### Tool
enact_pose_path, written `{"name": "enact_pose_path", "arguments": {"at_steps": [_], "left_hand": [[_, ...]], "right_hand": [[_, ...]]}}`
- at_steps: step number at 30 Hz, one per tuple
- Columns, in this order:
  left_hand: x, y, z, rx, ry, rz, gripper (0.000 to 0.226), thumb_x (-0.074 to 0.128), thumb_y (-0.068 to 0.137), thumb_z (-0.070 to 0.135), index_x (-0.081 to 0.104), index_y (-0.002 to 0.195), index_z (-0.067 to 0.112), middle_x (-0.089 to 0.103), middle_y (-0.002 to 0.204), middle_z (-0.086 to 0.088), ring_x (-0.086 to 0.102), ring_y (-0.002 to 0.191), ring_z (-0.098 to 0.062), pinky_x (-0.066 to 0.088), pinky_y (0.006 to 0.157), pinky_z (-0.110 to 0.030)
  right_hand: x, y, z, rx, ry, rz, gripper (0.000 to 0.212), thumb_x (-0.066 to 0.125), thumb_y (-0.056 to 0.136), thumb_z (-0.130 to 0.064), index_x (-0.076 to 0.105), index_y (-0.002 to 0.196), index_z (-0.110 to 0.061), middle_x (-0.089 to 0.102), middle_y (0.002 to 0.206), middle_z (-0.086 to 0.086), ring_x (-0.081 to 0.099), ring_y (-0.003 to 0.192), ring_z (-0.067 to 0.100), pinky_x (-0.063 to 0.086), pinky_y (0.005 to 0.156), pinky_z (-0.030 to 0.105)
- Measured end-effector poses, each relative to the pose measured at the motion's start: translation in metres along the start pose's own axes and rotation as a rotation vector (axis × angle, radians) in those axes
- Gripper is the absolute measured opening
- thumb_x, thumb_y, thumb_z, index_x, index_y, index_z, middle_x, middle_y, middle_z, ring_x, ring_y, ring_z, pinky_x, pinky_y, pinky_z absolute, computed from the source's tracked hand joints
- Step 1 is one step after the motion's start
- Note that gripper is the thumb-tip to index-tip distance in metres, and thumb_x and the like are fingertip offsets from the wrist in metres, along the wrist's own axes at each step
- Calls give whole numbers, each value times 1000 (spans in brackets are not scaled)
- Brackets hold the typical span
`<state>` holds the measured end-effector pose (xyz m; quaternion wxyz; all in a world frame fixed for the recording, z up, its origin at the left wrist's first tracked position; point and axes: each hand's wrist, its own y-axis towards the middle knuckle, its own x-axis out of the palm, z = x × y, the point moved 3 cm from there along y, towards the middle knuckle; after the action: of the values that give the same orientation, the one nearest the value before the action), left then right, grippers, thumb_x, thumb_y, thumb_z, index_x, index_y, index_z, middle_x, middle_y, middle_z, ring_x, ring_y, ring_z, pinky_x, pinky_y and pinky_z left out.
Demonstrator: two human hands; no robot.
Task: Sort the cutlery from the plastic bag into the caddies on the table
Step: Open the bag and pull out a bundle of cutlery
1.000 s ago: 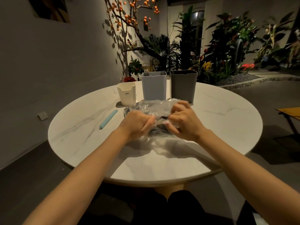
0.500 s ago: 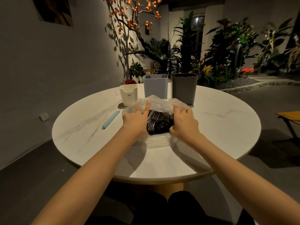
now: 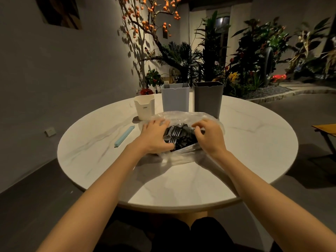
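While plastic bag (image 3: 183, 116) mouth is held wide by left hand (image 3: 156, 136) and right hand (image 3: 209, 136), both pinching its edges, cutlery (image 3: 175, 133) is bared; one fork must be picked next for caddies (image 3: 175, 100) at 12 o'clock.

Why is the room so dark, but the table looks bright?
Head view: a warm light falls on the white table and the wall behind the persimmon tree, which throws branch shadows there; the arms shade the tabletop; the plastic bag glints; the wide lens curves the edges.
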<state>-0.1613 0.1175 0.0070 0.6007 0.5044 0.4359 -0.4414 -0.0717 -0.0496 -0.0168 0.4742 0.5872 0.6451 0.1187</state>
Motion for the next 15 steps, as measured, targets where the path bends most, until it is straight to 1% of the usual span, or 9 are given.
{"name": "enact_pose_path", "arguments": {"at_steps": [2, 3, 4, 6, 8, 9, 12, 13, 15], "left_hand": [[-3, 5, 2, 36, -129, 116, 70, 53, 83, 41, 37, 147, 16, 39, 150, -6, 27, 138, -24, 22, 113, -41], [-3, 9, 2, 47, -200, 128, 64, 48, 85, 39, 43, 144, 16, 44, 147, -6, 32, 136, -23, 25, 113, -40], [-3, 12, 3, 59, -272, 120, 62, 42, 85, 38, 47, 142, 17, 48, 145, -5, 36, 135, -22, 29, 113, -39], [-1, 18, 1, 70, -374, 112, 60, 34, 84, 37, 52, 138, 19, 55, 139, -4, 45, 129, -20, 34, 111, -42], [1, 25, -2, 52, -358, 133, 57, 29, 86, 38, 54, 135, 21, 59, 132, -4, 51, 121, -21, 34, 109, -48], [1, 27, -3, 39, -326, 133, 57, 26, 87, 38, 51, 135, 21, 57, 133, -4, 49, 121, -22, 29, 110, -52], [3, 38, -5, -3, -291, 148, 63, 20, 87, 40, 32, 144, 17, 41, 147, -7, 33, 137, -25, 3, 113, -66], [3, 43, -6, -16, -281, 161, 65, 19, 87, 40, 26, 146, 14, 36, 150, -9, 28, 141, -26, -5, 112, -67], [3, 51, -8, -47, -234, 160, 68, 17, 89, 40, 13, 151, 10, 23, 158, -12, 14, 147, -26, -15, 111, -62]], "right_hand": [[5, 2, -5, -63, 48, -110, 23, 54, 91, -6, 73, 104, -7, 72, 103, 6, 63, 96, 20, 47, 88, 26], [9, 4, -6, -68, 62, -192, 26, 52, 93, -8, 71, 112, -9, 71, 110, 6, 63, 102, 19, 46, 91, 25], [13, 7, -5, -48, 64, -268, 29, 49, 96, -12, 67, 119, -10, 69, 116, 5, 61, 107, 18, 45, 95, 26], [18, 15, 5, 50, 33, -352, 34, 41, 101, -24, 62, 127, -14, 65, 123, 5, 57, 114, 20, 42, 101, 32], [19, 22, 17, 131, -3, -394, 43, 28, 103, -34, 57, 131, -18, 58, 132, 4, 50, 121, 20, 36, 107, 37], [20, 26, 20, 120, -12, -392, 48, 22, 102, -38, 54, 134, -20, 53, 137, 3, 45, 125, 18, 33, 111, 37], [23, 39, 21, 65, -30, -356, 60, 14, 96, -46, 49, 137, -21, 44, 142, 2, 36, 129, 16, 26, 113, 33], [26, 43, 23, 78, -33, -348, 60, 14, 96, -45, 49, 137, -21, 43, 143, 3, 35, 130, 17, 25, 113, 33], [30, 49, 27, 102, -15, -326, 58, 13, 97, -44, 50, 136, -23, 46, 142, 1, 37, 131, 16, 28, 114, 37]]}}
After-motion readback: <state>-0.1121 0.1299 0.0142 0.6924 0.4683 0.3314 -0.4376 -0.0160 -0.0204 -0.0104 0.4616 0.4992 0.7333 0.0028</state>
